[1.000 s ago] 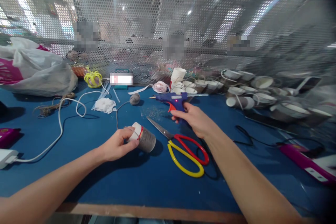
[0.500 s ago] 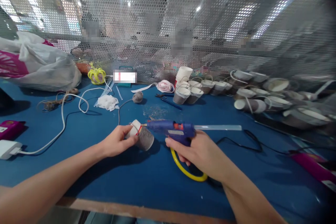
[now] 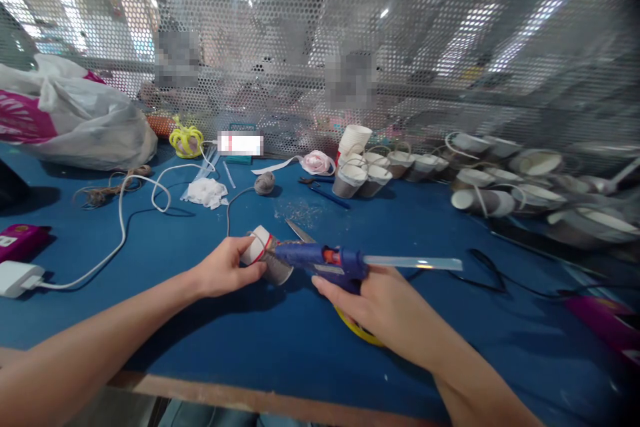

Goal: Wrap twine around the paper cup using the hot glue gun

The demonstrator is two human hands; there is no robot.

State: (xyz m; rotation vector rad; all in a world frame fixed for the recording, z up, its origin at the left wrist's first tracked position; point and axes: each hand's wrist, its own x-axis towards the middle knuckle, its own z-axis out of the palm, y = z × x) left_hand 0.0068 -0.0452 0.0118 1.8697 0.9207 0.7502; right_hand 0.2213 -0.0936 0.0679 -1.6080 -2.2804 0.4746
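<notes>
My left hand [image 3: 231, 268] is closed around a paper cup [image 3: 278, 271], tipped on its side and partly wrapped in grey yarn, with a red line near its white end. In my right hand [image 3: 383, 300] is a blue glue gun [image 3: 320, 259] with a clear glue stick [image 3: 415, 263] jutting from its back. Its nozzle end meets the wrapped part of the cup; whether the tip touches is hidden. A strand of grey yarn runs back to a small ball of yarn [image 3: 265, 183]. Scissors [image 3: 300, 231] lie behind the gun, and a yellow loop [image 3: 361, 329] shows below my right hand.
Several wrapped cups with handles [image 3: 352, 177] stand at the back right. A plastic bag [image 3: 95, 123] fills the back left. White cable [image 3: 120, 220], jute twine [image 3: 105, 192], pink ribbon [image 3: 317, 162] and pliers [image 3: 313, 181] lie on the blue table [image 3: 240, 347]. A perforated screen [image 3: 300, 47] stands behind.
The glue gun has moved slightly down and left, its nozzle shifting from the red line to the yarn wrap. More of the scissors blade shows. My left hand still holds the cup.
</notes>
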